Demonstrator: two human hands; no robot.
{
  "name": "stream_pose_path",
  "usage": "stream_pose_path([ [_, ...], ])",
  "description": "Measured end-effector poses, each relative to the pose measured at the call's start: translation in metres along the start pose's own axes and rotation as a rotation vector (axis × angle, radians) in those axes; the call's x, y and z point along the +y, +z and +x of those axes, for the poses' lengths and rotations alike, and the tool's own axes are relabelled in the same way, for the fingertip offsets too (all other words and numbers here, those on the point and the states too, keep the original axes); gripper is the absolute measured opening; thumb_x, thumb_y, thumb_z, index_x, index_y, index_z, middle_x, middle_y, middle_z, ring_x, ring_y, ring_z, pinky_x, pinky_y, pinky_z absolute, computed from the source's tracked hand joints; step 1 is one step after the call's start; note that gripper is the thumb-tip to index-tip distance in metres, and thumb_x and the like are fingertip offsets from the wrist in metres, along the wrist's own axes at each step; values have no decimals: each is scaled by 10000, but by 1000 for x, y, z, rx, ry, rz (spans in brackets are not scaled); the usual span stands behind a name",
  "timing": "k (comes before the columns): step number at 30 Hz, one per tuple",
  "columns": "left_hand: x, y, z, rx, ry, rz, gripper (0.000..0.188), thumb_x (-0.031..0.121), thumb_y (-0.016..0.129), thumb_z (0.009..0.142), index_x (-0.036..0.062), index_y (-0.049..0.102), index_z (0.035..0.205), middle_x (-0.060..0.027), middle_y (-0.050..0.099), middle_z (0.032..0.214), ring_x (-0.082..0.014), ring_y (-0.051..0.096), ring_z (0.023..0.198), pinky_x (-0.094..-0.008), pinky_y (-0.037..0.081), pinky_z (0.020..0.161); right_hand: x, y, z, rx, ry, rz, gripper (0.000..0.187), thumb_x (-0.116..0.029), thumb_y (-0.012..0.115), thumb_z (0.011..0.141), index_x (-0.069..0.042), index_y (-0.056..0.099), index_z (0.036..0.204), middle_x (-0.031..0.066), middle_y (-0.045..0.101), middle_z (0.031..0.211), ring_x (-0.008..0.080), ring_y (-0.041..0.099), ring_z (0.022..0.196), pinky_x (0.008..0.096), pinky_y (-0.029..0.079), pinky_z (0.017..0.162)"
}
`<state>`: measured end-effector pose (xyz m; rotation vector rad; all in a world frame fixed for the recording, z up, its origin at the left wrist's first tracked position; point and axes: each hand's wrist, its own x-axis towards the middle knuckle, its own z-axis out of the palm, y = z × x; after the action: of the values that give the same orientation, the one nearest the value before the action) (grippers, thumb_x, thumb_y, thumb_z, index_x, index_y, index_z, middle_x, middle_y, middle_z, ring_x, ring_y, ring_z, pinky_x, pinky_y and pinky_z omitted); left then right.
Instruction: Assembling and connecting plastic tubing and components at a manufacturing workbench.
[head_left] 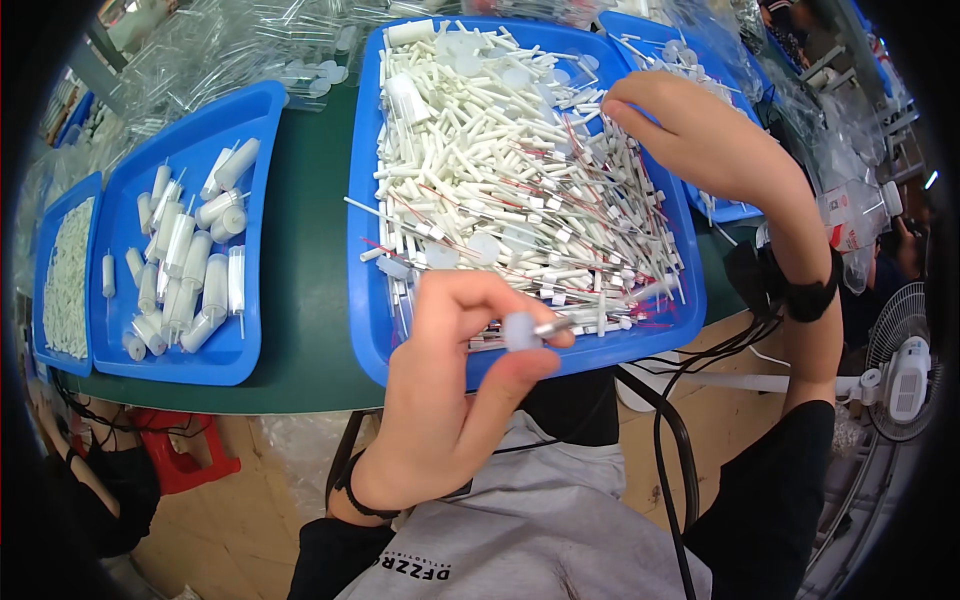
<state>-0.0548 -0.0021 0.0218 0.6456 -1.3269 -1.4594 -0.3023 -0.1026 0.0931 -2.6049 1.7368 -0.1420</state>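
Close in front of me, above the near edge of a large blue tray (365, 330), my left hand (440, 370) is closed in a pinch. Between its thumb and fingers sits a translucent white round cap (519, 331) with a thin metallic rod sticking out to the right. My right hand (690, 125) is bent over the tray's far right edge, beside a second blue tray (735, 212). Its fingers are curled downward and mostly hidden; anything in them cannot be made out. White tubes (470, 140) and thin wired rods (590, 235) with red leads fill the large tray.
On the left, a blue tray (262, 150) holds several white cylinders (182, 245); another small blue tray (93, 200) has tiny white pieces. Clear plastic sleeves (240, 50) pile up at the back. At right are black cables (690, 365), a plastic bottle (855, 213) and a fan (905, 370).
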Motion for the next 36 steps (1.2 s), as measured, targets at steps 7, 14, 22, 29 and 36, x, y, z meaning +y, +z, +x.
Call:
stream_pose_path([
  [7,11,-14,4,-61,123,-423,537,599,270,971,89,386,1093,-76,642,796,-219,564,753,-328,425,658,14,8,25,-322,129,-48,313,-220,444,987,30,593,1104,157,599,1124,319,550,1064,391,426,933],
  [14,56,-20,-25,-471,234,-970,230,361,261,1040,212,367,1179,-50,692,840,-239,567,918,-378,356,832,18,20,28,-195,-156,-187,304,-199,492,962,61,613,1063,160,564,1157,320,542,1067,393,427,940],
  [22,88,0,-40,-424,-6,-1026,122,298,384,1028,239,381,1135,-78,706,828,-245,567,866,-389,338,830,14,16,18,-113,-51,-88,275,-184,541,943,64,615,1034,146,560,1057,312,560,985,366,448,864],
  [29,70,16,-54,-380,281,-1054,112,306,373,1027,233,377,1111,-95,688,757,-253,542,807,-400,339,804,-7,-7,-17,117,-113,-42,218,-151,591,905,47,606,995,131,565,1041,307,575,926,364,457,817],
  [36,75,19,-51,-445,163,-1027,93,290,339,1035,235,377,1100,-88,693,783,-240,536,809,-401,339,816,-54,-23,-88,233,-55,166,215,-5,665,794,34,626,1002,128,586,1009,267,599,922,317,472,793],
])
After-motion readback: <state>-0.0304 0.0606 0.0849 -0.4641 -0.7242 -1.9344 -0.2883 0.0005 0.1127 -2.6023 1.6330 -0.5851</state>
